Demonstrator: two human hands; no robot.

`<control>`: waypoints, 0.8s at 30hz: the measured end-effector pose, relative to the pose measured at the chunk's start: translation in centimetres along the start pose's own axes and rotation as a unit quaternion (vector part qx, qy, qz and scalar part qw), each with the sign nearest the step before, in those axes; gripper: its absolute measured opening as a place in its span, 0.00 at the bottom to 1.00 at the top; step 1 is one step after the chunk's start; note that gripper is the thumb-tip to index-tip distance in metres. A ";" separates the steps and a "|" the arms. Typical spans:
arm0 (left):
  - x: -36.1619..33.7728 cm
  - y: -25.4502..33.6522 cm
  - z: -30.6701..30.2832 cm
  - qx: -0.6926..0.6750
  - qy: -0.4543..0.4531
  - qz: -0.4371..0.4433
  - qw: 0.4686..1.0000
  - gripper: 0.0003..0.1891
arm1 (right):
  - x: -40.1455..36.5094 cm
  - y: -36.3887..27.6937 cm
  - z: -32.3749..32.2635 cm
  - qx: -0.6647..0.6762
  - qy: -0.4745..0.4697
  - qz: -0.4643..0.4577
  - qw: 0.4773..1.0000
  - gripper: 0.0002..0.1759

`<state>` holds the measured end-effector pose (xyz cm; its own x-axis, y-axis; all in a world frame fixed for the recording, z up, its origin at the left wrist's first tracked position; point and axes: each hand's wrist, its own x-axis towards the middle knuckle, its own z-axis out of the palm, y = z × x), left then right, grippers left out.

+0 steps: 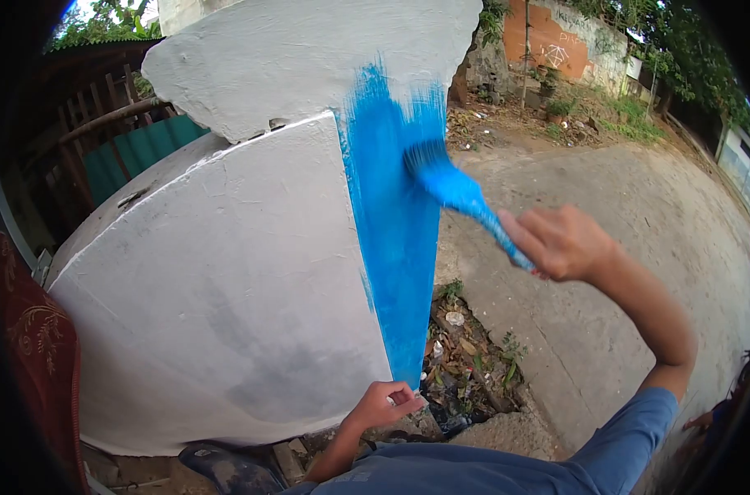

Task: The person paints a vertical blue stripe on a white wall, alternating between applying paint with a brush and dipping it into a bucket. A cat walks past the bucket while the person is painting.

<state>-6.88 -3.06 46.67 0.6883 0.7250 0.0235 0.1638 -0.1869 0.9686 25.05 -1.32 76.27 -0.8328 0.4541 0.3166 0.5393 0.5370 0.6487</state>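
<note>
My right hand (pixel 563 242) is closed around the handle of a blue paintbrush (pixel 457 188). Dark, paint-wet bristles touch a narrow upright face of the wall, on a strip of wet blue paint (pixel 395 239). Streaky brush marks form the strip's upper end; lower down it narrows to a point. My left hand (pixel 385 404) is low down, near the bottom of the blue strip. Its fingers are loosely curled, thumb and forefinger slightly apart, and I see nothing held in them. A broad whitish plastered wall face (pixel 226 289) with grey smudges lies left of the strip.
A jagged plaster slab (pixel 309 66) overhangs the painted face. Leaves and rubble (pixel 470 355) fill a gap at the wall's foot, beside a concrete path (pixel 606 198). Dark red patterned cloth (pixel 37 338) hangs at left; a dark boot (pixel 230 470) shows below.
</note>
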 end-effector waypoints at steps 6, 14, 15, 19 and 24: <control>-0.1 0.0 0.3 0.013 -0.015 0.006 1.000 0.10 | -1.1 -1.9 0.2 0.185 -0.050 0.009 0.981 0.25; -0.2 0.4 0.8 0.008 -0.009 0.012 1.000 0.09 | 3.1 2.2 -2.8 0.117 0.009 -0.012 0.993 0.19; -0.2 0.1 0.9 0.005 -0.003 0.015 1.000 0.09 | 3.5 2.8 -3.4 0.097 0.032 -0.020 0.995 0.19; -0.4 -0.4 0.8 0.000 -0.002 0.010 1.000 0.09 | 4.1 4.9 -5.2 -0.006 0.104 -0.024 0.994 0.18; -0.3 -0.1 0.9 0.005 -0.006 0.011 1.000 0.09 | 4.0 5.2 -7.5 -0.059 0.149 -0.039 0.986 0.25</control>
<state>-6.49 -3.89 46.33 0.7000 0.7129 0.0427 0.1547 -0.2097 0.9655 23.55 -2.01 86.06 -0.8805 0.1762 0.4400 0.4681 0.4683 0.7494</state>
